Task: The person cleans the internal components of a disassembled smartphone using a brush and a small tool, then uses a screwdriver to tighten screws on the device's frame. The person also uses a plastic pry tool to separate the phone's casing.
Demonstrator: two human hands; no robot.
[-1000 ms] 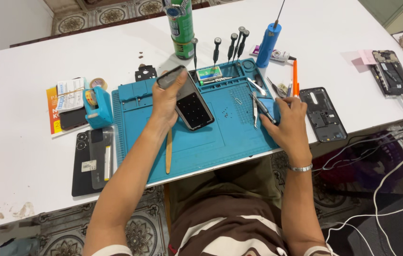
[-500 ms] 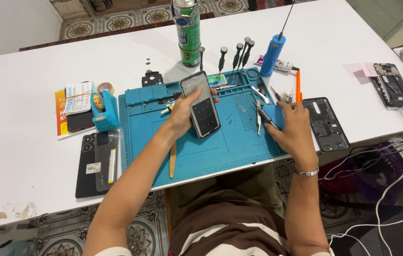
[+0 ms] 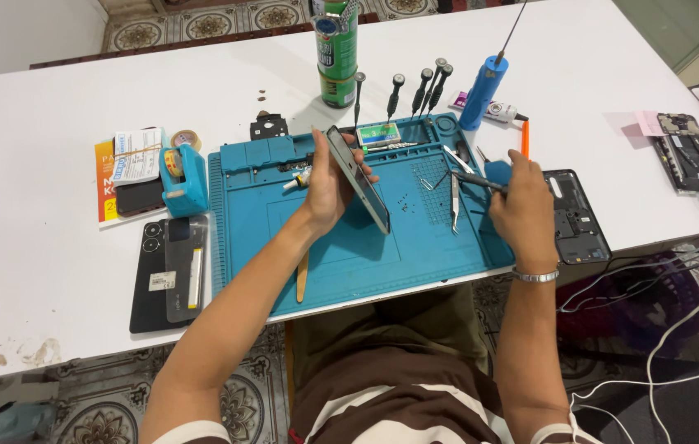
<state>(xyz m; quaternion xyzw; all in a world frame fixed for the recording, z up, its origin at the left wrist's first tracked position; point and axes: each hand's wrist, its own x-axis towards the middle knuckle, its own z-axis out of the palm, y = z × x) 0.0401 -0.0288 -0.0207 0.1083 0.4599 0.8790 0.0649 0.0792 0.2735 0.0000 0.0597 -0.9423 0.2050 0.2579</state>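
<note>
Left hand (image 3: 326, 185) has its grip clamped on a phone (image 3: 358, 178) tilted above the blue mat (image 3: 349, 255), screen hidden edge-on; right hand (image 3: 522, 210) pinches tweezers (image 3: 474, 179) at the mat's right edge; green labelled can (image 3: 336, 53) beyond the mat, top cut off.

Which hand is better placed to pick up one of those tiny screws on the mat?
Probably the right hand: it holds tweezers pointing toward the screws on the mat. The left hand is busy gripping the tilted phone.
</note>
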